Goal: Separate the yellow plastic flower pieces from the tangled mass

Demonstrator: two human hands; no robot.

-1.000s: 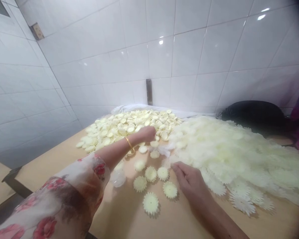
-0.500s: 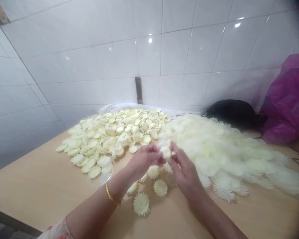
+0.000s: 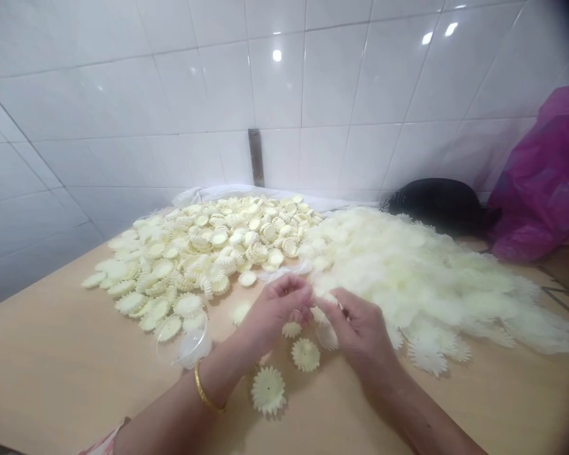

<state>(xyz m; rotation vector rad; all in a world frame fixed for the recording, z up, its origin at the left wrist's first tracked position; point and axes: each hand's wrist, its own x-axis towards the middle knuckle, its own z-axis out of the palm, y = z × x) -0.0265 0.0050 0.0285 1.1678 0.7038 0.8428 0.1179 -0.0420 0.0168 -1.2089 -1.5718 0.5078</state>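
My left hand (image 3: 284, 309) is closed, its thumb and fingertips pinched at the near edge of a pale yellow flower-shaped fabric piece (image 3: 326, 297). My right hand (image 3: 363, 325) pinches the same piece from the other side, and its fingers cover much of it. Below the hands, a toothed round piece (image 3: 306, 354) and a larger toothed piece with a small centre hole (image 3: 268, 390) lie flat on the table. A clear round dish (image 3: 193, 346) with something whitish in it stands beside my left wrist.
A heap of cupped, toothed yellow pieces (image 3: 208, 246) covers the table (image 3: 42, 328) at the back left. Thin, flat, sheer pieces (image 3: 422, 278) spread over the right. Behind them are a black object (image 3: 439, 205), a magenta plastic bag (image 3: 540, 177) and a tiled wall (image 3: 329, 76).
The piece between my hands has turned and is now mostly covered by my fingers. My right hand has closed more tightly around it. The camera view has shifted slightly, showing more of the clear dish.
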